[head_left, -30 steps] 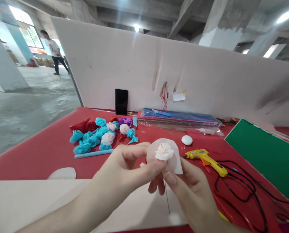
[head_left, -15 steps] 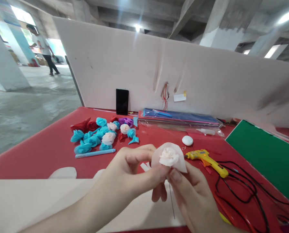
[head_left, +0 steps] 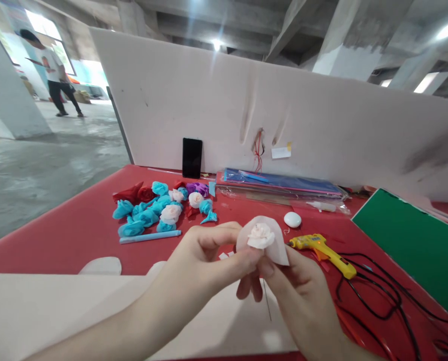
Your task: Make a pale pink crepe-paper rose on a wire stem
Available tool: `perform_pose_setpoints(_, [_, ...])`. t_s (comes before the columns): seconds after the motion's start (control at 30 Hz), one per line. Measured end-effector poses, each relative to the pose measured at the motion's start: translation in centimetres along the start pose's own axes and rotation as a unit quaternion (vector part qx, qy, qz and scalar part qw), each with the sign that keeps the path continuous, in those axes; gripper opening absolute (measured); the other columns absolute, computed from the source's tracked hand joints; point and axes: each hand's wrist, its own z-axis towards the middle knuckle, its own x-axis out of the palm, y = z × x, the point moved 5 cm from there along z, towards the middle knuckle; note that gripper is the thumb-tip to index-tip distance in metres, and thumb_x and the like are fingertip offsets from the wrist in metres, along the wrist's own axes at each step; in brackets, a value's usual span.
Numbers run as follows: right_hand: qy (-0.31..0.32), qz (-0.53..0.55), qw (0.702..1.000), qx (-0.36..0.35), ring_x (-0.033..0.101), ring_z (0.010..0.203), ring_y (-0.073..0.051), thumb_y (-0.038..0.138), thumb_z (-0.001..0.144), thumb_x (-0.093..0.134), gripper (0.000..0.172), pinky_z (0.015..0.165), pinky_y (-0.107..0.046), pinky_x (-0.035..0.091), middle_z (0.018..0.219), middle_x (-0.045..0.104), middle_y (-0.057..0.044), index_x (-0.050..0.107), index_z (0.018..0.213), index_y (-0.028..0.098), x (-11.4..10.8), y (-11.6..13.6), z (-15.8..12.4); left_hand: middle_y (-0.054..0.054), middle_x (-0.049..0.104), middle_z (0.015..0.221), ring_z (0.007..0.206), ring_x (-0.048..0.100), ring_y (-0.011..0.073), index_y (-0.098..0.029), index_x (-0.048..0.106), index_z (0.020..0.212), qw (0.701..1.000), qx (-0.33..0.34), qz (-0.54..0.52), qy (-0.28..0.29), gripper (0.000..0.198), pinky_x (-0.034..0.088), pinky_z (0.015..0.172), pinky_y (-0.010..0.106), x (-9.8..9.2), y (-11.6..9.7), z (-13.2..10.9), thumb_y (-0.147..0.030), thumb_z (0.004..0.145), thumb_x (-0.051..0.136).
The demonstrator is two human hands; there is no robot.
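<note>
A pale pink paper rose [head_left: 260, 235] with a loose outer petal behind it is held up over the table's front edge. My left hand [head_left: 205, 263] pinches its base from the left with thumb and fingers. My right hand [head_left: 302, 301] pinches it from below on the right, fingers closed. A thin wire stem [head_left: 267, 303] hangs down from the rose between the two hands. Under the hands lies a pale pink sheet [head_left: 58, 311] on the red table [head_left: 77, 230].
A heap of blue, red, white and purple paper roses [head_left: 160, 208] lies at the left. A yellow glue gun [head_left: 323, 248] with black cables, a white pebble-like thing [head_left: 292, 219], packs of coloured sheets [head_left: 280, 183], a green board [head_left: 415, 245] and a phone [head_left: 192, 157] are around. A person [head_left: 54, 75] walks far off.
The rose and both hands have shifted slightly right and stayed pinched on it. The person in the background has walked to the left.
</note>
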Motion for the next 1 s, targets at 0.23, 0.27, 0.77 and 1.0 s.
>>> perform_pose_setpoints(0.23, [-0.064, -0.110, 0.991, -0.048, 0.058, 0.049, -0.011, 0.029, 0.091, 0.070, 0.022, 0.048, -0.019, 0.048, 0.057, 0.075, -0.004, 0.075, 0.074, 0.017, -0.6, 1.0, 0.2, -0.001, 0.066, 0.070, 0.062, 0.056, 0.0111, -0.017, 0.068, 0.070, 1.000, -0.012, 0.004, -0.001, 0.026, 0.045, 0.064, 0.023, -0.5, -0.3, 0.1, -0.028, 0.094, 0.067])
perform_pose_setpoints(0.27, [-0.070, -0.108, 0.991, -0.046, 0.058, 0.048, -0.011, 0.029, 0.090, 0.071, 0.022, 0.048, -0.019, 0.048, 0.056, 0.074, -0.004, 0.075, 0.072, 0.017, -0.7, 1.1, 0.3, -0.001, 0.066, 0.070, 0.065, 0.058, 0.0127, -0.018, 0.068, 0.070, 1.000, -0.007, -0.002, 0.005, 0.029, 0.046, 0.067, 0.024, -0.5, -0.4, 0.0, -0.030, 0.095, 0.064])
perform_pose_setpoints(0.77, [0.003, 0.078, 0.997, 0.007, 0.057, 0.054, -0.010, 0.040, 0.093, 0.075, 0.028, 0.052, -0.017, 0.043, 0.057, 0.073, -0.005, 0.074, 0.076, 0.017, -0.1, 0.5, -0.2, -0.003, 0.060, 0.053, 0.062, 0.065, 0.0141, -0.022, 0.083, 0.070, 0.998, 0.024, -0.058, 0.028, 0.027, 0.057, 0.070, 0.025, -0.2, 0.3, 0.4, -0.033, 0.093, 0.076])
perform_pose_setpoints(1.0, [0.044, 0.075, 0.992, 0.087, 0.051, 0.052, -0.008, 0.050, 0.095, 0.070, 0.038, 0.054, -0.017, 0.040, 0.055, 0.072, -0.004, 0.069, 0.075, 0.017, 0.5, 0.1, -0.8, 0.000, 0.062, 0.057, 0.064, 0.069, 0.0189, -0.021, 0.080, 0.062, 0.996, 0.009, -0.089, 0.027, 0.031, 0.059, 0.069, 0.031, -0.1, 0.8, 0.8, -0.047, 0.073, 0.091])
